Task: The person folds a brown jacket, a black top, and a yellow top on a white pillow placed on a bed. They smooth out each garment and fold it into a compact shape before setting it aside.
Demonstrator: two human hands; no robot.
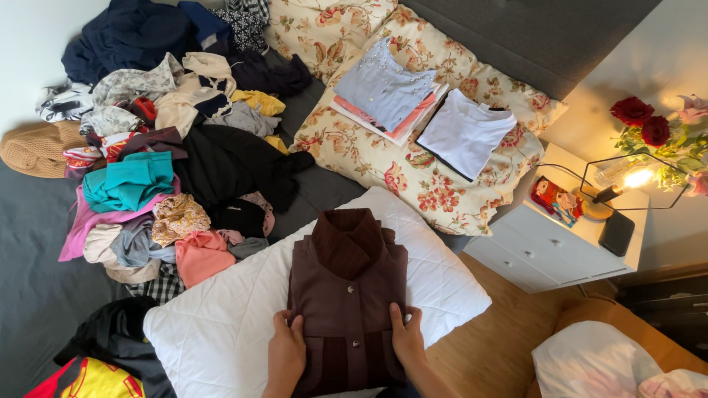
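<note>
You're looking down on a bed with a dark grey sheet (29, 258) and a dark grey headboard (531, 37). Right of your hands runs a warm wood floor (509, 346). Farther right and ahead stands a white bedside chest of drawers (538, 254), carrying a lit wire-frame lamp (636, 177) and a bunch of red and pink roses (656, 133). A pale wall (649, 66) rises behind it, glowing under the lamp.
</note>
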